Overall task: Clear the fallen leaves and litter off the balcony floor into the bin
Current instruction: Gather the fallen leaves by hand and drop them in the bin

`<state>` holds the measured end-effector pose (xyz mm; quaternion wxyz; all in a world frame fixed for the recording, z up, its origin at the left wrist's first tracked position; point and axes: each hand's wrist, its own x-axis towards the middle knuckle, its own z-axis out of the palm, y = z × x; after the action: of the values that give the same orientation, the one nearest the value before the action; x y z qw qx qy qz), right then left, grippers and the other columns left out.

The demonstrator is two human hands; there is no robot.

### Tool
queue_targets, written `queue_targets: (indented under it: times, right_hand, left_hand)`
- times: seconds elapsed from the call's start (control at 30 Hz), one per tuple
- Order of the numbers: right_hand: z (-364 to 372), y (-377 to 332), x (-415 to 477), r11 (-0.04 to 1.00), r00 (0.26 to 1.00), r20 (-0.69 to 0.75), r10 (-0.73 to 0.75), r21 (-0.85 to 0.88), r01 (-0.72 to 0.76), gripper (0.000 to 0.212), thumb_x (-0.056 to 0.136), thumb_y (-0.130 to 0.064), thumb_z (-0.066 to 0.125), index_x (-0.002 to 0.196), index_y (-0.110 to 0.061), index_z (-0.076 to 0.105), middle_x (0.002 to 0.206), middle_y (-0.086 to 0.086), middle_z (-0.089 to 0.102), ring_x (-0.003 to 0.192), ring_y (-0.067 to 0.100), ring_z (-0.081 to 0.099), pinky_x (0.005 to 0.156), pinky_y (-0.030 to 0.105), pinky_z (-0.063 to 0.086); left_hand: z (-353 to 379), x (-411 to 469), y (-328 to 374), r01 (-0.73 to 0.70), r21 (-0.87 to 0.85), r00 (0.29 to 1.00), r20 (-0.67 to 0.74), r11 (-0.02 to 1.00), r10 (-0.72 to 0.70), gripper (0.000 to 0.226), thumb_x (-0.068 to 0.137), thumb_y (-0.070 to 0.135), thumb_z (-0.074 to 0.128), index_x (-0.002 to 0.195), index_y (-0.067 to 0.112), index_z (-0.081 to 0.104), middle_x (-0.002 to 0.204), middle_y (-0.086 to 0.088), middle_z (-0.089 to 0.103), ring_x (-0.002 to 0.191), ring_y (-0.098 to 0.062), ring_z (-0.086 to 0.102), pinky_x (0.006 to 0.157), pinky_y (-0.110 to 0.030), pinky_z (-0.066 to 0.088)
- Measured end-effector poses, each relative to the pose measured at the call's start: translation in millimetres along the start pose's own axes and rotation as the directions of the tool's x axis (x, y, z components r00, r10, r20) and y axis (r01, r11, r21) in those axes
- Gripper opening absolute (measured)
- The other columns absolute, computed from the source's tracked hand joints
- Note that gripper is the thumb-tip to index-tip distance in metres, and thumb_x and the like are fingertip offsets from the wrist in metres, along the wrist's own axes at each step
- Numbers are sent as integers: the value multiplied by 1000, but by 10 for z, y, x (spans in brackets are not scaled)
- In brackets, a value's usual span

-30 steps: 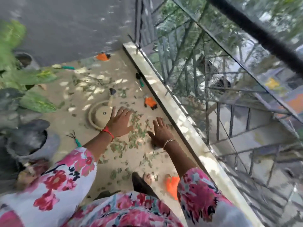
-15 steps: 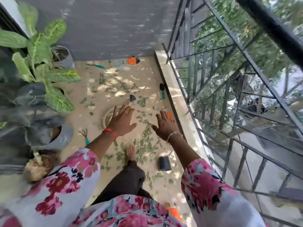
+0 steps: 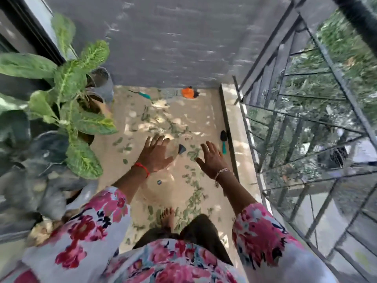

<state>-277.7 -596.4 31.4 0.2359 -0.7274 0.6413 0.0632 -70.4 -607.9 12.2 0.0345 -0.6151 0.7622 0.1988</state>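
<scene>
- The leaves (image 3: 193, 198) lie loose on the balcony floor (image 3: 204, 111), thickest in a band from my bare foot (image 3: 168, 216) up past my hands toward the far wall, with a few strays nearer the plant-side edge
- I judge them feather-light, thin and easily crumbled, so there is no one spot to grip; better to rake them into a heap with flat palms, then scoop from beneath with both hands
- Single leaves point every way, but the band's long axis runs down the floor's length, roughly parallel to the railing-side ledge (image 3: 234, 127)
- My left hand (image 3: 155, 154) and right hand (image 3: 212, 160) are held out over the band, fingers (image 3: 156, 139) spread straight, holding nothing
- A small dark scrap (image 3: 181, 149) lies between my hands, a teal-handled trowel (image 3: 223, 139) against the ledge, an orange item (image 3: 188, 92) at the far wall
- A potted plant (image 3: 81, 111) stands along the left edge; I see no bin
</scene>
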Motion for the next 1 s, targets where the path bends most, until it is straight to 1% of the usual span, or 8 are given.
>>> queue_targets:
  times: [0.27,0.37,0.47,0.6,0.67,0.77,0.9,1.0]
  right_hand:
    - [-518,72,1220,994,996,31,-80,-78,82,58,95,-36,44,143,-8,26,149,15,24,138,29,21,107,40,27]
    - [-679,117,1773,990,991,69,-115,-74,120,58,96,-36,43,143,-9,24,151,15,20,140,29,18,109,41,24]
    - [-755,221,2428,979,978,95,-183,-77,191,58,96,-35,44,143,-8,25,151,17,20,139,30,19,109,41,25]
    - [-889,434,3461,948,949,147,-277,-117,295,57,95,-32,45,143,-7,26,149,17,21,138,31,20,107,41,27]
    - [-993,559,4015,931,931,209,-300,-147,333,56,96,-33,43,143,-7,24,149,16,20,138,30,20,107,41,28]
    - [-1139,766,4762,904,891,303,-339,-158,398,57,97,-33,41,144,-6,23,151,17,18,140,31,17,108,41,27]
    - [-1157,935,5597,862,835,385,-393,-163,481,57,95,-30,44,143,-5,25,151,18,19,140,31,17,108,42,27]
    - [-1089,944,6095,840,814,398,-423,-164,517,57,96,-30,43,143,-6,24,150,17,19,140,31,17,107,41,27]
  left_hand:
    - [-296,959,-382,93,-22,994,-55,995,-94,67,91,42,51,145,11,26,154,-8,23,145,-23,11,117,-40,5]
    - [-355,1401,-511,135,-50,988,-66,990,-138,64,88,43,55,141,13,33,149,-7,31,142,-25,18,116,-42,9]
    - [-366,1929,-611,194,-64,979,-49,979,-197,64,88,42,55,140,12,34,147,-7,33,140,-25,21,115,-43,11]
    - [-310,2755,-679,301,-130,951,-35,945,-308,64,90,39,54,142,9,33,149,-10,30,142,-28,17,116,-44,9]
    - [-269,3203,-674,394,-164,918,22,904,-396,65,90,40,53,142,7,32,150,-13,29,143,-30,16,117,-45,8]
    - [-268,3873,-574,456,-150,890,100,877,-446,66,91,41,52,143,7,31,150,-13,28,143,-29,15,117,-44,8]
    - [-309,4603,-624,506,-186,860,36,842,-509,65,91,39,53,142,5,33,150,-14,29,143,-30,16,116,-44,6]
    - [-251,4979,-761,517,-195,854,56,833,-517,64,90,42,51,141,8,34,150,-13,28,143,-28,16,116,-43,7]
